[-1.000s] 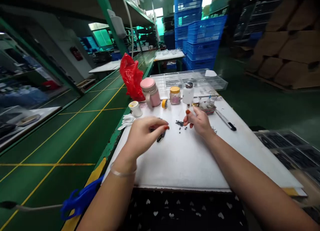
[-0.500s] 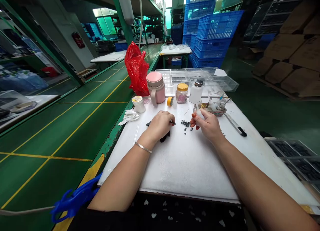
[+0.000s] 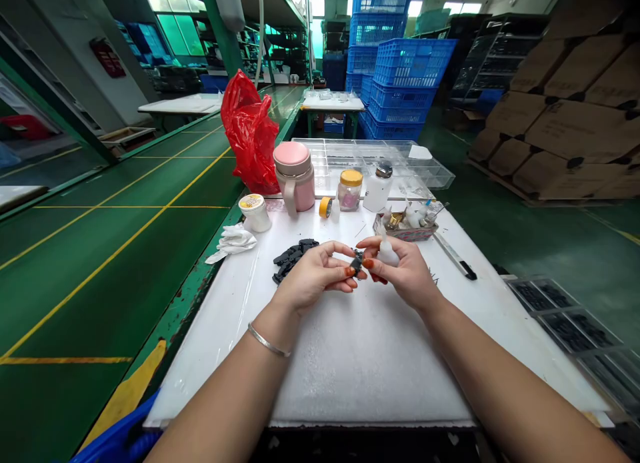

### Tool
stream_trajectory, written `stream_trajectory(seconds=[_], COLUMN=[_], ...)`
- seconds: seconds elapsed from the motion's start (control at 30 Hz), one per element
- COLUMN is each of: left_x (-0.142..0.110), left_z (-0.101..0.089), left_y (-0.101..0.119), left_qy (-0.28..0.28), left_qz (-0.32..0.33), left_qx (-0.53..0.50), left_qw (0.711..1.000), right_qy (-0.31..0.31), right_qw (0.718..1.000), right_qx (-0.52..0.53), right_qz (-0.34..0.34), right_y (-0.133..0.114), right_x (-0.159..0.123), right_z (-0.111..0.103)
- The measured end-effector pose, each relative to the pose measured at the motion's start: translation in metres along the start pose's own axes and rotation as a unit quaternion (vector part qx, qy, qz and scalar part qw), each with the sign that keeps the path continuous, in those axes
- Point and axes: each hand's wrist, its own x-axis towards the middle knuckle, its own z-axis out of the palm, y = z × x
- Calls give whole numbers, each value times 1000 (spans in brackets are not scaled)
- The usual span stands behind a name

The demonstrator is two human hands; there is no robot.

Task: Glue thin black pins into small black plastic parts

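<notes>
My left hand (image 3: 320,273) pinches a small black part (image 3: 356,263) between thumb and fingers above the white tabletop. Close against it, my right hand (image 3: 400,266) is curled around a small white squeeze bottle (image 3: 387,252) whose thin nozzle points up. Its thumb and forefinger meet at the black part's right side; whether they also grip a tiny piece is too small to tell. Beyond my left wrist lies a pile of black parts (image 3: 295,255). The small black rings are mostly hidden behind my hands.
Behind my hands stand a pink mug (image 3: 299,183), a yellow-lidded jar (image 3: 350,191), a white bottle (image 3: 377,189) and yellow tape (image 3: 325,207). A small basket (image 3: 407,233) and a utility knife (image 3: 456,257) are right. White gloves (image 3: 233,241) and a white tub (image 3: 255,213) sit left.
My left hand has left the black pile with a black part and moved right. My right hand has come in from the rings, so both hands now meet. The view has shifted slightly.
</notes>
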Motion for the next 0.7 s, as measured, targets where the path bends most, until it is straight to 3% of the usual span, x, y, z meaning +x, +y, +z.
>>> stream_trajectory(seconds=[0.13,0.33,0.7], left_x=[1,2,2], left_z=[-2,-2,-10], left_y=[-6,-7,-4], left_qy=[-41,-27,-76], left_qz=[-27,-27,-16], left_qx=[-17,-43,-9], left_qw=[999,998,997], right_qy=[-10,3,9], right_qw=[999,999,998], right_qx=[-35,-22,-43], right_qz=[11,36,34], right_y=[-1,4,4], right_x=[-1,1,0], right_z=[0,-1,-4])
